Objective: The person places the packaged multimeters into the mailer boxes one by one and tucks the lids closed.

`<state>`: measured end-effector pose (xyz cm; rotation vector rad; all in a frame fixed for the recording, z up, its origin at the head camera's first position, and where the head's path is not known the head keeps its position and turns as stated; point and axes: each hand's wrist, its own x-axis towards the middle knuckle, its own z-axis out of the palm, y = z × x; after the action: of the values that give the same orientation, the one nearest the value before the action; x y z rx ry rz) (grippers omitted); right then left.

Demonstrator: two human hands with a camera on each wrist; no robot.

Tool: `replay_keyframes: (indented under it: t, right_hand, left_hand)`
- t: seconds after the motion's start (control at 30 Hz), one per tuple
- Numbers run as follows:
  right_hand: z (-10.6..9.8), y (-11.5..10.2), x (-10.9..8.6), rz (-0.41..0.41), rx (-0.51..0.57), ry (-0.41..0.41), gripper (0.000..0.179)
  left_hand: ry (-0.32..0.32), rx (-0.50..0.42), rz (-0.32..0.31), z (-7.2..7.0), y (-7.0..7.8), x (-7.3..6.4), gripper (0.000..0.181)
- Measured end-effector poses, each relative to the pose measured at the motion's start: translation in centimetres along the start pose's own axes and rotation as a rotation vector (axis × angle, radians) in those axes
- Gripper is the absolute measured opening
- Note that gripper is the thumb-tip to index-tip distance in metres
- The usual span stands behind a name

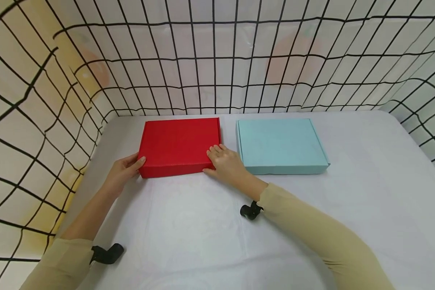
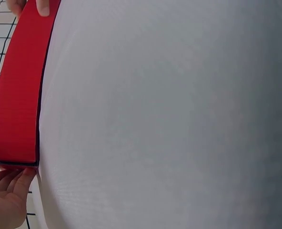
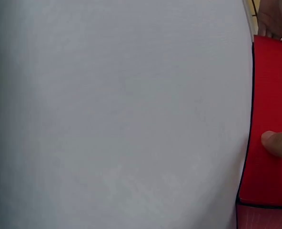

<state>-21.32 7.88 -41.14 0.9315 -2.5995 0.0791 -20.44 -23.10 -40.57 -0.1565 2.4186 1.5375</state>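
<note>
A closed red box (image 1: 181, 141) lies flat on the white-covered table, held at both ends. My left hand (image 1: 122, 171) grips its left end near the front corner, thumb on the edge; in the left wrist view the fingers (image 2: 10, 183) press against the end wall. At the right end, my right hand (image 1: 227, 164) holds the box with fingers bent over the top edge. Its thumb (image 3: 278, 143) presses on the front wall in the right wrist view. Just right of this hand lies a closed light blue box (image 1: 280, 145), which no hand grips.
Black wire grid (image 1: 214, 56) stands along the back and both sides of the table. White cloth (image 1: 188, 225) covers the tabletop in front of the boxes. A small black camera (image 1: 251, 210) is worn on the right wrist, another (image 1: 108, 253) on the left.
</note>
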Motion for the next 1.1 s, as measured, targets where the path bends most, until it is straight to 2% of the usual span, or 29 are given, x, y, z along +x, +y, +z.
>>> replay_keyframes:
  t: [0.1, 0.27, 0.33, 0.4, 0.5, 0.6, 0.73, 0.83, 0.93, 1.03, 1.1]
  right_hand:
    - [-0.3, 0.1, 0.1, 0.002, 0.033, -0.046, 0.055]
    - [-1.7, 1.0, 0.3, 0.043, 0.161, -0.270, 0.060]
    - [-2.0, 1.4, 0.2, 0.029, 0.199, -0.318, 0.061]
    - [-2.0, 1.8, 0.0, -0.001, 0.219, -0.315, 0.061]
    - [-1.7, 2.1, -0.3, -0.057, 0.218, -0.261, 0.057]
    - [-1.3, 2.1, -0.6, -0.053, 0.231, -0.208, 0.055]
    - [-0.8, 1.7, -0.8, 0.064, 0.358, -0.174, 0.055]
    - [-0.5, 1.1, -0.6, 0.196, 0.514, -0.146, 0.056]
    - [-0.3, 0.6, 0.0, 0.339, 0.622, -0.110, 0.064]
    - [-0.4, 0.8, 1.0, 0.478, 0.665, -0.112, 0.071]
    - [-0.5, 1.3, 1.8, 0.546, 0.701, -0.145, 0.074]
  left_hand:
    - [-0.001, 0.000, -0.002, 0.0, 0.0, -0.2, 0.073]
    - [-0.002, -0.013, -0.016, -0.1, 0.0, -0.1, 0.073]
    - [-0.003, -0.017, -0.020, -0.1, 0.0, -0.1, 0.073]
    - [-0.001, -0.014, -0.023, -0.1, 0.0, -0.1, 0.073]
    - [-0.001, -0.011, -0.015, -0.1, 0.0, 0.0, 0.074]
    - [-0.003, -0.015, 0.001, -0.1, 0.0, 0.0, 0.074]
    - [-0.013, -0.017, 0.007, -0.2, -0.1, -0.2, 0.073]
    - [-0.009, 0.000, -0.002, -0.2, -0.2, -0.4, 0.073]
    - [0.000, 0.003, 0.001, -0.1, -0.1, -0.3, 0.073]
    - [0.007, -0.005, 0.004, 0.0, -0.1, -0.2, 0.073]
    - [0.011, -0.012, 0.004, 0.1, -0.1, -0.1, 0.073]
